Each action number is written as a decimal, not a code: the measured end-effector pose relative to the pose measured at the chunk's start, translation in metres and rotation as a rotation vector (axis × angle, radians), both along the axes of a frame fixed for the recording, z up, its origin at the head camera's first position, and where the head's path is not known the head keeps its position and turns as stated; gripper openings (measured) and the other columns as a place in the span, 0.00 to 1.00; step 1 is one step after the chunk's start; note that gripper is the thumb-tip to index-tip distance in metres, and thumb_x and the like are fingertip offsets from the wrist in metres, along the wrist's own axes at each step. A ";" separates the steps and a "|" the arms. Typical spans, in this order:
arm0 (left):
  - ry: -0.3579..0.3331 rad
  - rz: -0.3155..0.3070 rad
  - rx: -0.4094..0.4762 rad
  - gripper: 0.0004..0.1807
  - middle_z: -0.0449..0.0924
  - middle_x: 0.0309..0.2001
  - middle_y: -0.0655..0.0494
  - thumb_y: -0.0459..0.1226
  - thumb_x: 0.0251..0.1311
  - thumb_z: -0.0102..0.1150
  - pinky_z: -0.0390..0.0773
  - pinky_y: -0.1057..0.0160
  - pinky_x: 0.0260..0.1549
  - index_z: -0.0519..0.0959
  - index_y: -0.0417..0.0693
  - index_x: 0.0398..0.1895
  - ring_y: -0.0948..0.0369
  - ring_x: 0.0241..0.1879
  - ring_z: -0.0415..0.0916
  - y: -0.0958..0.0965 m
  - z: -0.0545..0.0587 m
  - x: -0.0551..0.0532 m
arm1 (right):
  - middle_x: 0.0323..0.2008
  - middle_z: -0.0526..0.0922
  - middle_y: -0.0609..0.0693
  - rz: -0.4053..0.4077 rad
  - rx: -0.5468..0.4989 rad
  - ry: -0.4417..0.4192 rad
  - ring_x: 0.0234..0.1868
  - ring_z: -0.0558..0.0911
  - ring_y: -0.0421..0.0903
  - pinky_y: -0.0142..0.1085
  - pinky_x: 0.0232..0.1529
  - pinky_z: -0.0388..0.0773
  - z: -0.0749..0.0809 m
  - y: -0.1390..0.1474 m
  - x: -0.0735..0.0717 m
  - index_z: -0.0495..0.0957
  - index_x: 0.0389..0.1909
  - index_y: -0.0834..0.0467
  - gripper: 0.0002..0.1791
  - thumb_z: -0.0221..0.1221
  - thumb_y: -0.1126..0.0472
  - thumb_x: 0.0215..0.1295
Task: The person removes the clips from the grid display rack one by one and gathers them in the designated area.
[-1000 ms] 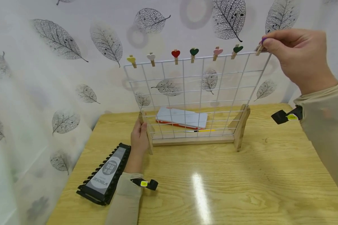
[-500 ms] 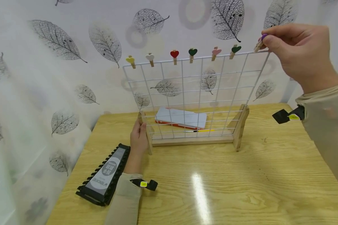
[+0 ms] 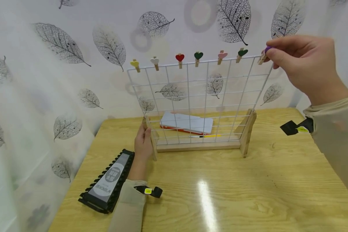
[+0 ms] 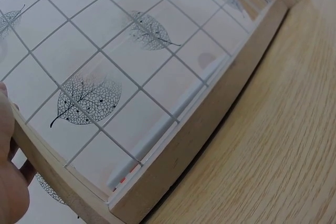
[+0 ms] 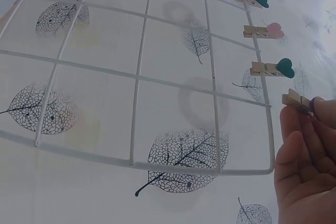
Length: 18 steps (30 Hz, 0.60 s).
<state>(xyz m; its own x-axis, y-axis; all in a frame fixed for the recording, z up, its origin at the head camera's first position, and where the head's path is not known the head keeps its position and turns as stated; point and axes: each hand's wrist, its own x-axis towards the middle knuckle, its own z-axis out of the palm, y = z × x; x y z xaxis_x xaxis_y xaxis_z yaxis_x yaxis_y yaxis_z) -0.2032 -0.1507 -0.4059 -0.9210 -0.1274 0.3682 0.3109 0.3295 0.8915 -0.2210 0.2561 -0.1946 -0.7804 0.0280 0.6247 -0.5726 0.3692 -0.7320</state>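
My right hand pinches a wooden clothespin with a purple heart between thumb and fingers. It is at the top right corner of a white wire grid; in the right wrist view the clothespin points toward the side of the frame, a little beyond the wire. Low on the left, my left hand grips the wooden side support that carries the grid. Several heart clothespins stand along the top wire, from a yellow one through a red one to a dark green one.
A black rack with a grey label lies left of my left forearm. Behind the grid are a white-and-red flat box and a thin yellow-and-black brush-like stick. Leaf-patterned cloth hangs behind the wooden table.
My right hand first lifts the purple clothespin slightly off the top right corner, then comes down and a little left with it. My left hand stays on the support.
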 end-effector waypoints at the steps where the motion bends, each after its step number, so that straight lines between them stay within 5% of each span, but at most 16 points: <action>1: 0.003 -0.004 0.002 0.22 0.74 0.59 0.29 0.33 0.80 0.40 0.70 0.37 0.55 0.66 0.37 0.73 0.32 0.55 0.72 0.000 0.000 0.000 | 0.36 0.89 0.46 0.013 -0.015 -0.004 0.30 0.81 0.43 0.25 0.36 0.76 -0.001 0.000 0.000 0.84 0.50 0.68 0.13 0.65 0.69 0.66; 18: 0.030 0.018 -0.033 0.21 0.75 0.59 0.31 0.32 0.79 0.41 0.72 0.39 0.53 0.68 0.36 0.71 0.37 0.52 0.75 0.001 0.002 0.002 | 0.35 0.89 0.50 0.098 -0.005 -0.119 0.27 0.81 0.44 0.26 0.36 0.78 -0.011 -0.008 0.009 0.84 0.49 0.70 0.14 0.66 0.67 0.66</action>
